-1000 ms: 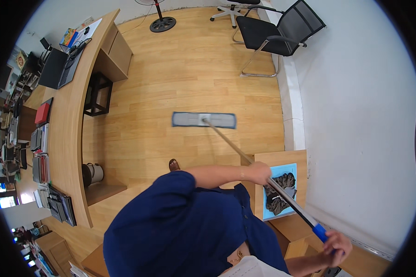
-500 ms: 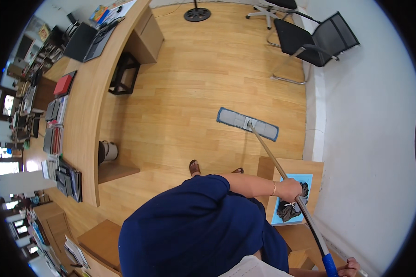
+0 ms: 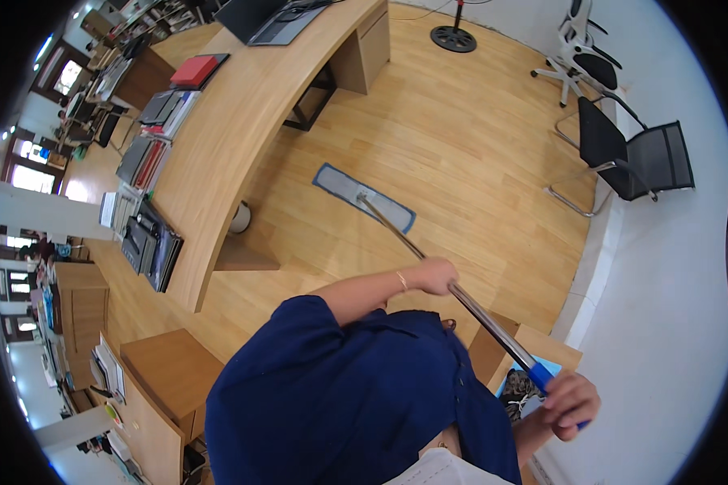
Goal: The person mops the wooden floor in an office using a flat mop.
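A flat floor mop runs diagonally in front of me, its long grey mop head [image 3: 390,212] with a blue fringe lying flat on the wooden floor. My left hand [image 3: 435,276], with a bracelet on its wrist, is closed around the middle of the metal pole [image 3: 485,320]. Farther up, my right hand [image 3: 571,401] wraps the blue grip [image 3: 541,374] at the pole's upper end. Below that grip, partly covered by the pole and my right hand, a light blue tray [image 3: 548,365] holds a dark bundle [image 3: 519,386] with pale laces or cords.
A long wooden desk [image 3: 218,153] with a laptop [image 3: 279,24], folders and books stands on the left. Under it is a white bin [image 3: 241,217]. Ahead are a round stand base [image 3: 453,39] and a black chair [image 3: 623,153] by the right wall. A wooden cabinet [image 3: 174,376] stands lower left.
The mop head has slid left across the floor, closer to the desk. Both hands have moved left and forward with the pole, still gripping it. My view has turned.
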`<state>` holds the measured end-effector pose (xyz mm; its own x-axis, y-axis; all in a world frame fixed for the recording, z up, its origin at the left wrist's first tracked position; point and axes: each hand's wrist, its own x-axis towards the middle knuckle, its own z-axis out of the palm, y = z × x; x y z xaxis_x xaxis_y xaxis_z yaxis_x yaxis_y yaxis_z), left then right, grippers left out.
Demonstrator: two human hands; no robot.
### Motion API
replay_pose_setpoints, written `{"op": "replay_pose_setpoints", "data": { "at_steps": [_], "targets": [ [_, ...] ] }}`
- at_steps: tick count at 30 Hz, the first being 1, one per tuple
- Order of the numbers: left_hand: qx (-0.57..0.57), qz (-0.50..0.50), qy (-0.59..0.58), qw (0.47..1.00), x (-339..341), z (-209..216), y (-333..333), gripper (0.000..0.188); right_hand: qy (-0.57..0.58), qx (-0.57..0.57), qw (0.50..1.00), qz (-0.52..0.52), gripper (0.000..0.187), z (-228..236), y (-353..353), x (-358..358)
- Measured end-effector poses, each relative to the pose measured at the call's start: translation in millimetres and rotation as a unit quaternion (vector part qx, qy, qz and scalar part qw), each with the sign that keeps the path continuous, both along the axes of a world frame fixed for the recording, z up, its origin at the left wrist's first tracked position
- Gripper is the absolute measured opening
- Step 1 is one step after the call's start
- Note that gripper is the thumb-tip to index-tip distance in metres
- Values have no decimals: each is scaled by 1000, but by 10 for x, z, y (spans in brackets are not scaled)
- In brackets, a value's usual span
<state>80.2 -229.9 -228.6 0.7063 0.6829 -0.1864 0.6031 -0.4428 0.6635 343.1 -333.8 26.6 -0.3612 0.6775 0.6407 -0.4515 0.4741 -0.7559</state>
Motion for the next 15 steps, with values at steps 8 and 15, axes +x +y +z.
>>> {"op": "replay_pose_setpoints", "data": {
  "at_steps": [8,15],
  "targets": [
    [3,85,-13,996,-1795,-139,248,31,-48,-33,996,62,25,-87,495,-1673],
    [46,116,6,992,-2098,-333,196,29,-70,-59,994,55,18,-256,443,-1872]
  ]
}}
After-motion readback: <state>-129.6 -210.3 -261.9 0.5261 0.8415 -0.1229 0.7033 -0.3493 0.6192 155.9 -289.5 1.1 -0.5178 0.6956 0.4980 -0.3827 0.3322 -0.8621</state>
